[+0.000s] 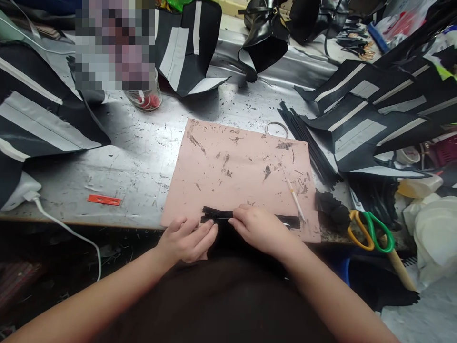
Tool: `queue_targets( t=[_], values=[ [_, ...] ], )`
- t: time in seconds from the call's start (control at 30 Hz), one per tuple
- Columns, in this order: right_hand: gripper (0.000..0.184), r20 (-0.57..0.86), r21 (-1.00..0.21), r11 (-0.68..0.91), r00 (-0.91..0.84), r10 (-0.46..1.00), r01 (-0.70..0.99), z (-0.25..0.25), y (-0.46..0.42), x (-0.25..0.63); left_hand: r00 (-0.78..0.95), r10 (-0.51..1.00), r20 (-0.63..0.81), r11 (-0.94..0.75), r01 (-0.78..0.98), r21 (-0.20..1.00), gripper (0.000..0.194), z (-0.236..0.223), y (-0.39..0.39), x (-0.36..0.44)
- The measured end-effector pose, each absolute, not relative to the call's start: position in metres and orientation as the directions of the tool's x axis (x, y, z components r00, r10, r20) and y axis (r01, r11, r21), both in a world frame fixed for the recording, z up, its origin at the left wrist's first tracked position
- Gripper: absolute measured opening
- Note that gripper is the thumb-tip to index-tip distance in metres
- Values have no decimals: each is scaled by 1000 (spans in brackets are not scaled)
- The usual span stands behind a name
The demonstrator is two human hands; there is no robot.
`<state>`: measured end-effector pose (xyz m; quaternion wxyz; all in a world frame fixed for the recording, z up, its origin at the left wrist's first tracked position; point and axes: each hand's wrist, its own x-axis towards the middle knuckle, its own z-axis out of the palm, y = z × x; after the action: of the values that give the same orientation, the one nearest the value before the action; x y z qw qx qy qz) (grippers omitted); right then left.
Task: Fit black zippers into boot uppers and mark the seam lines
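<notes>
A black zipper lies lengthwise along the front edge of a pink board marked with dark scuffs. My left hand is closed at the zipper's left end, its thumb and fingers pinching the lower edge. Farther right, my right hand is closed on the same zipper, with fingertips pressed together near its middle. The right end of the zipper shows beyond that hand. Black material hangs below the zipper between my hands, and I cannot tell where it ends against my dark clothing.
Black leather pieces with white strips stand at left, and similar pieces at right. A bundle of black zippers, a tape roll, a white stick, scissors and an orange strip lie around. Black boots stand behind.
</notes>
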<state>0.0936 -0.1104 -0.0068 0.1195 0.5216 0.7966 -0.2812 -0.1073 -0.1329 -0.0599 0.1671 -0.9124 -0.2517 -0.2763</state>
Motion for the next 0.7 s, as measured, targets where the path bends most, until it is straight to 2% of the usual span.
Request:
queue_targets(
  t=[0.13,0.33,0.47,0.6,0.7],
  values=[
    [27,-459,-306,324,-437,773,895,-7,-111,93,757,389,525,-808,554,-200,42,-60,-134,-106],
    [27,-442,-238,404,-469,764,883,-7,-114,89,773,406,487,-802,557,-216,36,-61,-132,-102],
    [29,-450,-186,405,-444,775,895,-5,-115,85,802,406,439,-811,537,-230,46,-61,-130,-100],
    [33,-474,-117,305,-323,819,945,-1,-116,95,796,446,409,-805,557,-205,46,-60,-128,-98],
    [31,-453,-160,191,-244,857,968,0,-118,110,804,461,376,-809,555,-194,45,-59,-127,-95]
  ],
)
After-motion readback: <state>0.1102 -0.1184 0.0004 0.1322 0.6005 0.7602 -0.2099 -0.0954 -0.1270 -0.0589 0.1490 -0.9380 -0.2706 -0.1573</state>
